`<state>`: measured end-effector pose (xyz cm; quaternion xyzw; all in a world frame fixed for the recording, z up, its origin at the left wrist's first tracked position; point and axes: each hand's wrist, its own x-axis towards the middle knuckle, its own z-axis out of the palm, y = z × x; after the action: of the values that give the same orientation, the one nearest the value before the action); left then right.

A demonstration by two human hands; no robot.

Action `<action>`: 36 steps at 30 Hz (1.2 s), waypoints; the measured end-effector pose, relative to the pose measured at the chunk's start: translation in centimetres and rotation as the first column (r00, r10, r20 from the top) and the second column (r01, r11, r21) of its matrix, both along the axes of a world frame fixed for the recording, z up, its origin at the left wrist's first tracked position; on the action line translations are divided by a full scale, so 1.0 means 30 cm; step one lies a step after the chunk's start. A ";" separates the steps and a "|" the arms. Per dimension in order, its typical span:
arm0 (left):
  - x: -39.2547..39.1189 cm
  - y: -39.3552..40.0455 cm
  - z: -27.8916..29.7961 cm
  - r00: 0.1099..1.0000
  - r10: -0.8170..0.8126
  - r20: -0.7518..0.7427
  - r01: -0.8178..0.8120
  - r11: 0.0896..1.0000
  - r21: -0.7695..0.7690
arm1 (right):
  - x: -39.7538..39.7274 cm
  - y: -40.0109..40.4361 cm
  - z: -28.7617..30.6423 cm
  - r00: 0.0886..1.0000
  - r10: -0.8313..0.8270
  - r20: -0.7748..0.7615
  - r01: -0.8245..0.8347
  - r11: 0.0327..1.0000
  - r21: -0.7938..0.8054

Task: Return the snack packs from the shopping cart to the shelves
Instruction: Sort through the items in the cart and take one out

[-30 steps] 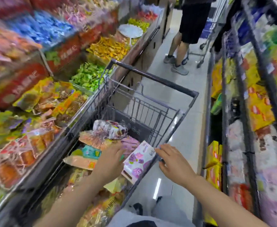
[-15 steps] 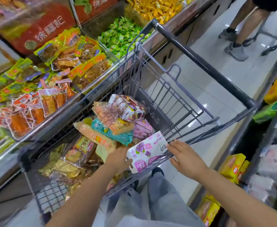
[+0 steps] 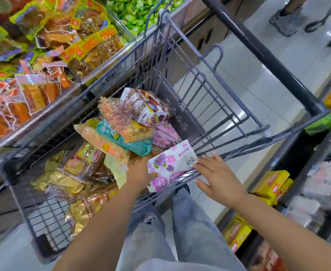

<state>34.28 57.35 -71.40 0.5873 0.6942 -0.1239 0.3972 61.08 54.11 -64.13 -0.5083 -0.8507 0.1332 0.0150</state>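
Shopping cart (image 3: 209, 106) in aisle, snack packs (image 3: 110, 145) piled in its basket; display bins (image 3: 49, 61) of packs just left of cart, shelves (image 3: 305, 192) with boxes to its right; left hand (image 3: 141, 173) inside basket at a pack (image 3: 170, 165) lying over the near rim, right hand (image 3: 217, 177) on that pack's right edge; another person's feet (image 3: 285, 20) beyond cart handle

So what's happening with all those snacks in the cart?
A person is standing at a shopping cart full of snack packs in a store aisle. Their left hand grips a white pack with purple flowers at the cart's near edge, thumb on its front. Their right hand is open, with fingertips touching the pack's other end by the cart's rim. The pack is not on a shelf yet. Bins of wrapped snacks sit just left of the cart.
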 end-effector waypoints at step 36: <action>-0.065 0.049 0.702 0.532 0.056 0.845 -0.418 0.885 0.204 | -0.402 -0.104 0.495 0.032 -0.823 -0.567 0.481 0.510 -0.713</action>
<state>32.35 58.81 -50.35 0.5395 0.5139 0.3569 0.5635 49.02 50.98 -49.28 -0.6858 -0.3276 0.4893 0.4276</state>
